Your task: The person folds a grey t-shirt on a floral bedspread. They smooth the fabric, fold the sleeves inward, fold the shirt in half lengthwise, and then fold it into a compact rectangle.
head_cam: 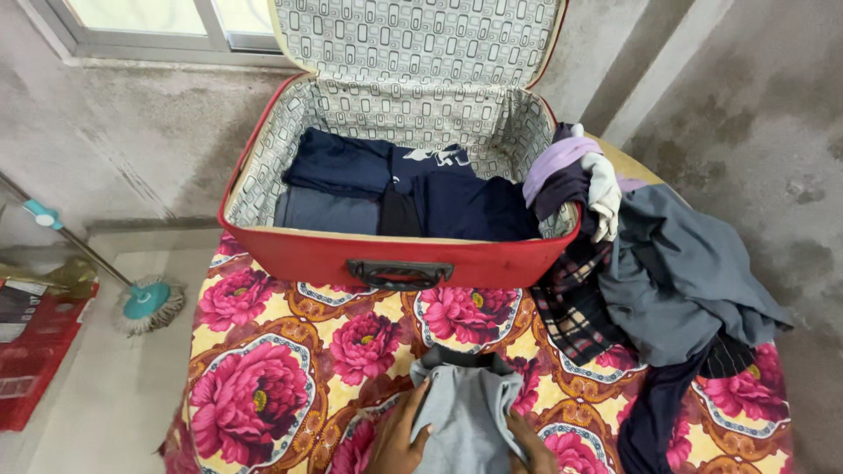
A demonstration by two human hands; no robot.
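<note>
We list: red suitcase, grey geometric-print lining; navy clothes; pink-flowered yellow bedsheet; grey garment at lower centre.

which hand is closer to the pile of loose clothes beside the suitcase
Right. The right hand grips the grey garment on the side facing the clothes pile; the left hand holds its far side.

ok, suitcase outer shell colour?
Red suitcase, with a black handle; head view.

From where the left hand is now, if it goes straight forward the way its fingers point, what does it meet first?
The left hand points up over the grey garment. Beyond it comes flowered cloth, then probably the red suitcase front near its black handle; depth is unclear.
</note>
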